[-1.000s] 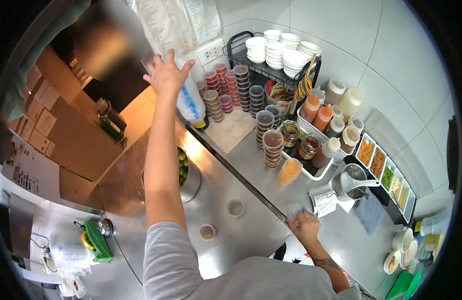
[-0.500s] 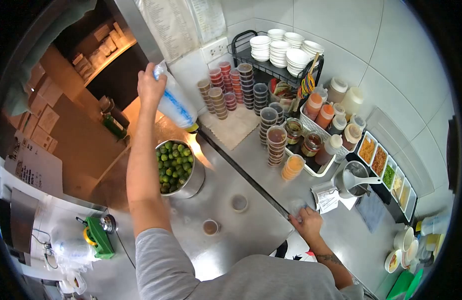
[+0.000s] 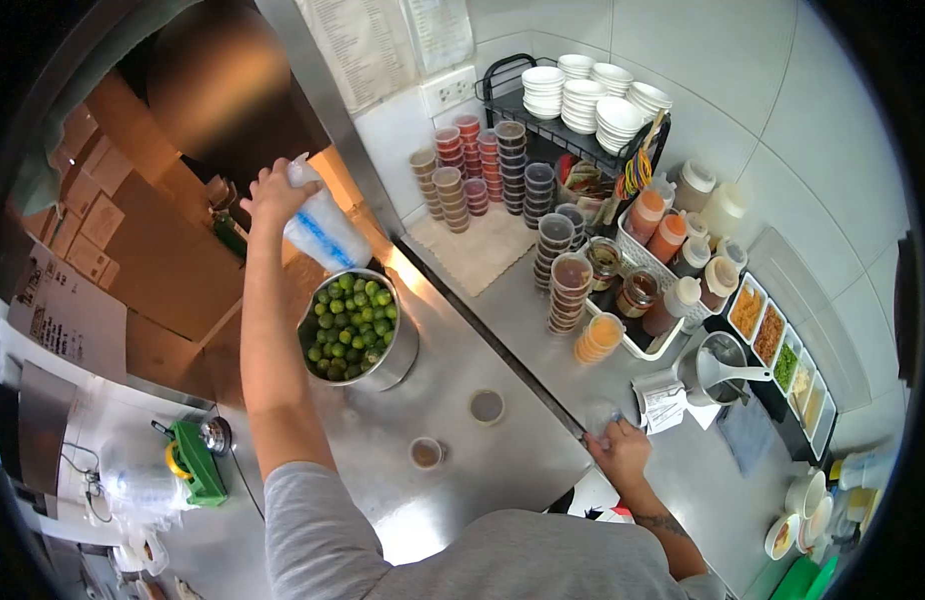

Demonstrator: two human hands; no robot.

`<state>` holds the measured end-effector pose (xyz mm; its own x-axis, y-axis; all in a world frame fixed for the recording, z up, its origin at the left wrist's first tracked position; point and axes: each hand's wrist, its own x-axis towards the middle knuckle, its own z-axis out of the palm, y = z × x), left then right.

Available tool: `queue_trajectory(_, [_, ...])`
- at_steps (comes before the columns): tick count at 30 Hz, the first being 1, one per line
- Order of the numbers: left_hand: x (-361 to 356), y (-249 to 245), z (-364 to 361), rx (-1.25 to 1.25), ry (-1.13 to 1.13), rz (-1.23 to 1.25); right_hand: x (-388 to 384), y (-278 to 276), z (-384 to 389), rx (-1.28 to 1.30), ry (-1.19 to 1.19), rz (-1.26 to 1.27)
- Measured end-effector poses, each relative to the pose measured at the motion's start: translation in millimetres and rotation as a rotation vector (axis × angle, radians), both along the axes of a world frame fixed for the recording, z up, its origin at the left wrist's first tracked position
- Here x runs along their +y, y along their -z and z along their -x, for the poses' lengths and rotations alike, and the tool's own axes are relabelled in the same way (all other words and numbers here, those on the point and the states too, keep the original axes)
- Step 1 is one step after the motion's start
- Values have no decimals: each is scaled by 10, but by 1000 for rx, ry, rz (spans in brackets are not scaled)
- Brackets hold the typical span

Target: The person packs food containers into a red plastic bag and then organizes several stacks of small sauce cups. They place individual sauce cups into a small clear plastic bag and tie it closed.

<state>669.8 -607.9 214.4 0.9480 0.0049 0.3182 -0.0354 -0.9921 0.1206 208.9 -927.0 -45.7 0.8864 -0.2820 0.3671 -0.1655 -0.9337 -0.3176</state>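
My left hand (image 3: 276,195) is stretched forward with its fingers round the upper end of a translucent plastic package (image 3: 328,230) with blue marking. The lower end of this package is hidden behind a metal pot (image 3: 401,345) heaped with small green citrus fruits (image 3: 351,325). On the right, my right hand (image 3: 621,450) is closed on a clear plastic cup (image 3: 601,413) at the counter's metal seam. Between my arms stand two small cups with brownish contents, a nearer one (image 3: 426,453) and a farther one (image 3: 487,406).
Stacked sauce cups (image 3: 568,290) stand beyond the seam. Squeeze bottles (image 3: 668,235) fill a white basket, and white bowls (image 3: 583,105) sit on a black rack. To the right are a pot with a ladle (image 3: 733,373) and topping trays (image 3: 768,330). A green device (image 3: 198,465) stands at left.
My left hand has moved left and down with the package, whose lower end has gone behind the fruit pot. The right hand keeps its hold on the clear cup. The view has shifted slightly.
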Motion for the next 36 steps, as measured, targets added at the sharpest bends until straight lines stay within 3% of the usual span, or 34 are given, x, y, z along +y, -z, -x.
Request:
queue_trajectory(9, [-304, 18, 85, -11, -126, -108, 1, -44, 9, 59, 26, -32])
queue_trajectory(13, [-513, 178, 176, -530, -84, -176, -18, -15, 11, 25, 12, -10])
queue_trajectory(16, [-877, 331, 129, -352, 57, 151, -12, -35, -17, 19, 6, -10])
queue_trajectory(18, [-1124, 787, -217, -16, 169, 325, -14, -19, -9, 32, 9, -12])
queue_trajectory(19, [-1333, 922, -70, 39, 141, 315, -1, -31, 1, 43, 16, -24])
queue_trajectory(21, [-1566, 1130, -52, 437, 245, 318, 4, -75, -18, 55, 32, -42])
queue_trajectory(23, [-1700, 2279, -661, 465, 381, 643, -3, -83, -18, 45, 26, -36])
queue_trajectory(26, [-1970, 2303, -172, 183, 119, 734, 1, -64, -19, 30, 21, -15])
queue_trajectory(29, [-2124, 2286, -46, 149, -75, 764, -11, -92, -16, 49, 20, -26])
queue_trajectory(36, [-2081, 2519, -136, 22, 75, 792, -28, -83, -3, 51, -17, -31])
